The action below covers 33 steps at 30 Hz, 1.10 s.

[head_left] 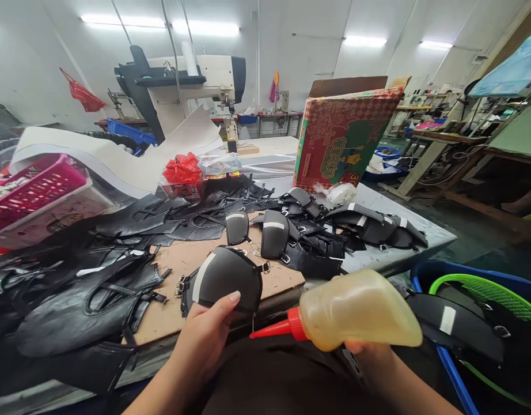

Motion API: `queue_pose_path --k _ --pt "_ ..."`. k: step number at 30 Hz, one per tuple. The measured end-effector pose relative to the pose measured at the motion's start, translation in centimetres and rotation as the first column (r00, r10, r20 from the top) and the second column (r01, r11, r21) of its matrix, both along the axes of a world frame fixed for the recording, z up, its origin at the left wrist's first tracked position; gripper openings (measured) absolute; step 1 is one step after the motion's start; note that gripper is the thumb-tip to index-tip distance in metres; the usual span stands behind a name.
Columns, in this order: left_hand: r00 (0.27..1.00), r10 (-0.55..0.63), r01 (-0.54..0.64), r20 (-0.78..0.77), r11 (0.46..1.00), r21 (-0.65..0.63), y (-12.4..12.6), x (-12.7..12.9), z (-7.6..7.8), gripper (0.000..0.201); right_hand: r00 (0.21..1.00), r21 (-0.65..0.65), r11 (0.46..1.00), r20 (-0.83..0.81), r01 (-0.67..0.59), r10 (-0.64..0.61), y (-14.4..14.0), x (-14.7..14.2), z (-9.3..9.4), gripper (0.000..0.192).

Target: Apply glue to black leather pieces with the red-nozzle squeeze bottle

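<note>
- The left hand [205, 334] grasps a rounded black leather piece [226, 278] with a pale stripe, thumb laid over its lower edge, holding it above the near edge of the brown cardboard sheet [179, 262] on the desk [404, 253].
- The right hand [369, 351] has its fingers clenched under a soft yellowish glue bottle [360, 308], which lies sideways; its red nozzle [274, 329] points left, just below and right of the held leather piece, not touching it.
- Beyond the held piece, two similar black pieces [257, 230] with pale stripes stand on the far edge of the cardboard sheet.
- Left of the cardboard sheet lies a heap of black leather cut-outs [84, 294]; further left, a pink basket [32, 187].
- Behind the cardboard sheet stand a red and green printed box [343, 138] and a white sewing machine [192, 86].
- Right of the glue bottle, a blue bin [447, 357] holds more black pieces.
</note>
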State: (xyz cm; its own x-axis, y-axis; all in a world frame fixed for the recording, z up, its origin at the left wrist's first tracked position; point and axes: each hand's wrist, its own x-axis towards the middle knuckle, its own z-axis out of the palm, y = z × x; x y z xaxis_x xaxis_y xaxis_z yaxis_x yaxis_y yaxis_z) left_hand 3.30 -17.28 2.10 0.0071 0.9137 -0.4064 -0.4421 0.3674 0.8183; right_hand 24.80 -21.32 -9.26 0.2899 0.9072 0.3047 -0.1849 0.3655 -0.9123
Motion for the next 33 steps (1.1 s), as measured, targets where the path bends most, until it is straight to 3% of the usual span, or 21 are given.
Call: queue_pose_path --k 4,7,9,12,16,19,22,26,29,33 --pt "0.993 -0.030 0.016 0.115 0.992 0.122 2.3 -1.2 0.8 0.042 0.995 0.127 0.991 -0.086 -0.036 0.047 1.5 1.1 2.4 0.048" --pt "0.997 -0.072 0.071 0.017 0.995 0.072 4.3 -2.4 1.1 0.032 0.986 0.168 0.983 -0.164 0.071 -0.044 2.7 1.3 5.6 0.050" --pt "0.985 -0.159 0.167 -0.073 0.979 0.120 5.1 -3.0 1.2 0.035 0.972 0.179 0.972 -0.208 0.151 -0.113 3.3 1.4 7.5 0.052" --pt "0.934 -0.340 0.356 -0.110 0.913 0.200 5.5 -3.0 1.4 0.047 0.952 0.187 0.953 -0.239 0.238 -0.191 3.7 1.7 9.2 0.052" --pt "0.883 -0.465 0.470 -0.068 0.878 0.089 4.9 -1.4 1.8 0.040 0.948 0.237 0.944 -0.274 0.228 -0.160 3.9 2.3 9.7 0.041" --pt "0.837 -0.527 0.538 -0.150 0.842 0.042 4.4 0.2 2.2 0.039 0.939 0.252 0.945 -0.321 0.207 -0.120 3.9 2.7 9.9 0.036" --pt "0.836 -0.500 0.517 -0.226 0.856 0.017 4.0 1.2 2.7 0.038 0.940 0.266 0.934 -0.303 0.240 -0.155 4.0 3.2 10.1 0.037" --pt "0.832 -0.463 0.489 -0.306 0.872 0.009 3.6 1.4 3.2 0.012 0.939 0.321 0.891 -0.226 0.321 -0.257 4.0 3.9 10.0 0.042" --pt "0.819 -0.463 0.496 -0.340 0.868 0.012 3.3 1.5 3.2 0.019 0.928 0.337 0.868 -0.212 0.364 -0.307 3.9 4.0 9.8 0.046" --pt "0.852 -0.387 0.415 -0.353 0.910 0.006 3.0 1.7 3.1 0.025 0.943 0.332 0.884 -0.161 0.330 -0.292 3.7 4.3 9.3 0.054"
